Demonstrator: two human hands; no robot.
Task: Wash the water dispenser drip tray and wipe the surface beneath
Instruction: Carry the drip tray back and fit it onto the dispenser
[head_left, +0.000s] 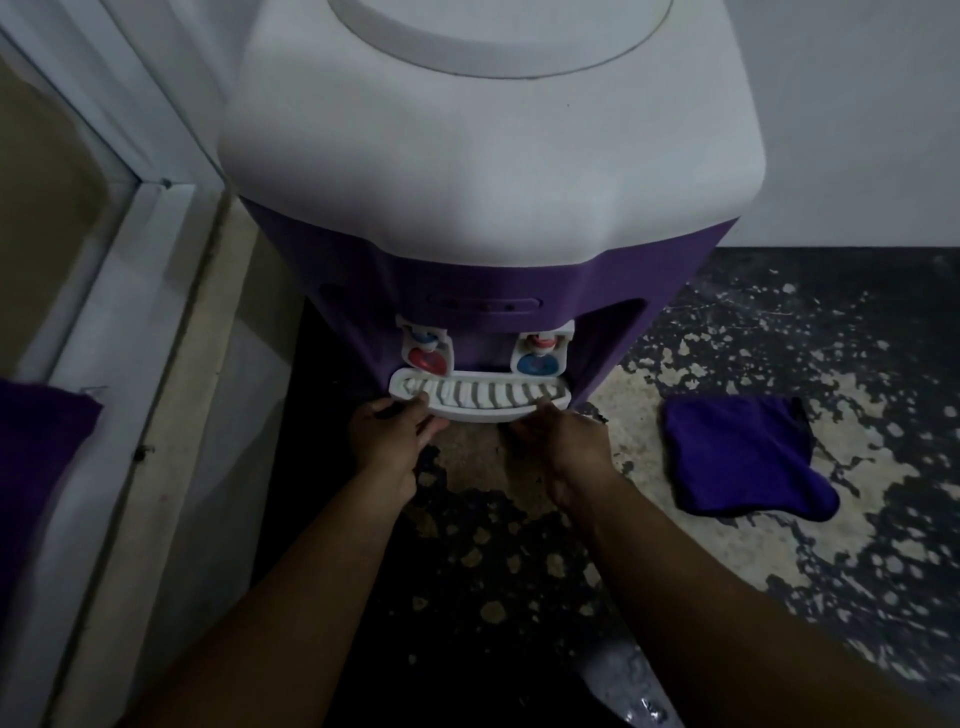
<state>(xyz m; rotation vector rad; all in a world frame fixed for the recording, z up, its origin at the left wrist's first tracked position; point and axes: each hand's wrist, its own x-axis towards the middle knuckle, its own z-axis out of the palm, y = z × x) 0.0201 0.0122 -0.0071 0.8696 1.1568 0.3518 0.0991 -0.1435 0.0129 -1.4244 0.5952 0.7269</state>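
Fabric of a deep purple (36, 467) shows at the far left, cut off by the edge, beside a white painted door frame (145, 260) that runs down to the floor. The concrete floor (779, 561) has a dark coating worn away in pale, ragged patches, most of them in front of and to the right of the tall white-topped, purple-bodied water dispenser (488, 156). The dispenser stands against a plain white wall (857, 104). A folded purple cloth (743, 457) lies on the floor to its right, apart from it.

On the dispenser's front, a red tap lever (427, 361) sits to the left and a blue tap lever (540, 364) to the right. Just below them sits the white plastic drip tray (480, 397), a shallow curved shelf with a grille of dark slots. The left hand (395, 431) grips its left end, thumb on the top rim and fingers beneath. The right hand (561, 441) holds the right end, fingertips curled onto the rim.
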